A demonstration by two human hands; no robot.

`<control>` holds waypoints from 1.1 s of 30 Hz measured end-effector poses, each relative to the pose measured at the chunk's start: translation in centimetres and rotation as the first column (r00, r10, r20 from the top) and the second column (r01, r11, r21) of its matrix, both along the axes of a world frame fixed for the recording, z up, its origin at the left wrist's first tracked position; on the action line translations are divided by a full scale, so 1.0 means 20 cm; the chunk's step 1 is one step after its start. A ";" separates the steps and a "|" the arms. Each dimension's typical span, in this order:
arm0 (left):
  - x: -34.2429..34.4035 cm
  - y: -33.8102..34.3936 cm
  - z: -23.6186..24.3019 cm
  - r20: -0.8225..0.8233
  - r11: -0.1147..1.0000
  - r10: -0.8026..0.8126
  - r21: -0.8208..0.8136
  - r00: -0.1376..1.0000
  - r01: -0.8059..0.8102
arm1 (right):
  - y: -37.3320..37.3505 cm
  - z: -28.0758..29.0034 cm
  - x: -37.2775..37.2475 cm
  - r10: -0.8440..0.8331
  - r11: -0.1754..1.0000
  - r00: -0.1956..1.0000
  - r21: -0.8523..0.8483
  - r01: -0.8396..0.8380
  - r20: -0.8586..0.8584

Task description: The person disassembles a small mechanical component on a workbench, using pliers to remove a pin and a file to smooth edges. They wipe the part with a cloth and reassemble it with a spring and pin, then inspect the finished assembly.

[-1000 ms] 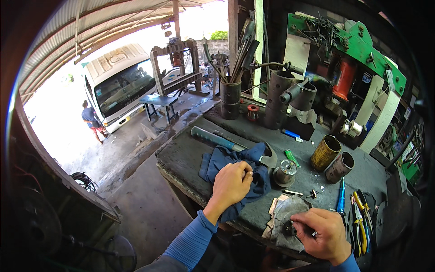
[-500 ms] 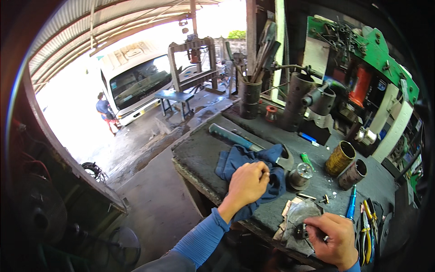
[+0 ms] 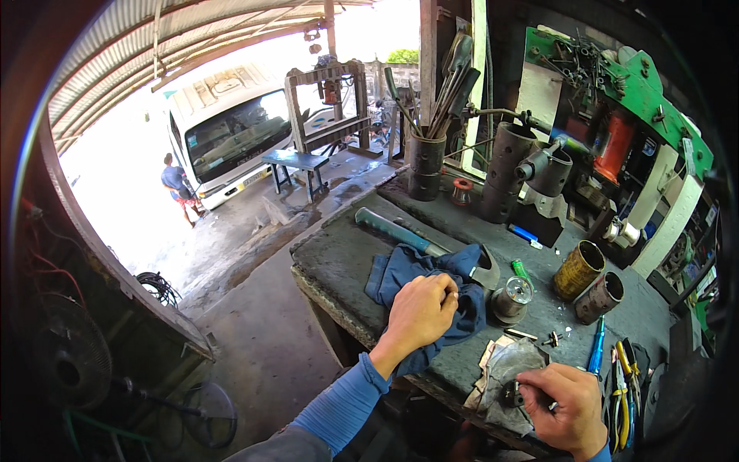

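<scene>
From here I've got the dark bench (image 3: 336, 260), blue cloth (image 3: 389, 279) lying on it! Just beyond the cloth, a handle (image 3: 396, 232); just right, a metal spool (image 3: 511, 300); farther right, a yellow can (image 3: 576, 271); well right, pliers (image 3: 619, 393).

1 wht truck (image 3: 235, 142) | 1 pers. (image 3: 177, 185) beside it | blu bench (image 3: 295, 159) nr | fan (image 3: 71, 346) lwr L

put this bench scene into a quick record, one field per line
left hand: on bunched blue cloth
right hand: at small dark part over grey rag; grip partly hidden
behind cloth: blue-handled tool
far side of right hand: yellow cylinder beside brown cylinder
right edge: yellow-handled pliers
outside: white vehicle, one person
</scene>
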State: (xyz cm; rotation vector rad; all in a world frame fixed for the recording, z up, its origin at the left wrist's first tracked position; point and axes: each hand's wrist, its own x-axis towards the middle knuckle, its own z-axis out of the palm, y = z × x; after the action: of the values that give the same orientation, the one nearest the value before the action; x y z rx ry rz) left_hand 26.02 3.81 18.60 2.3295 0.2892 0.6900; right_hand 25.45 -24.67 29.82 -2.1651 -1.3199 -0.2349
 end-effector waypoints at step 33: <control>-0.01 0.00 0.02 -0.020 1.000 -0.002 -0.002 1.000 0.002 | 0.00 0.00 0.00 -0.004 1.000 1.000 -0.020 0.004 0.006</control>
State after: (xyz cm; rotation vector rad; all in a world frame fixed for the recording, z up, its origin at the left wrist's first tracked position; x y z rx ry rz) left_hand 25.84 3.75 19.10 2.3356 0.2962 0.6655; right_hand 25.50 -24.64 29.80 -2.1854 -1.3263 -0.2313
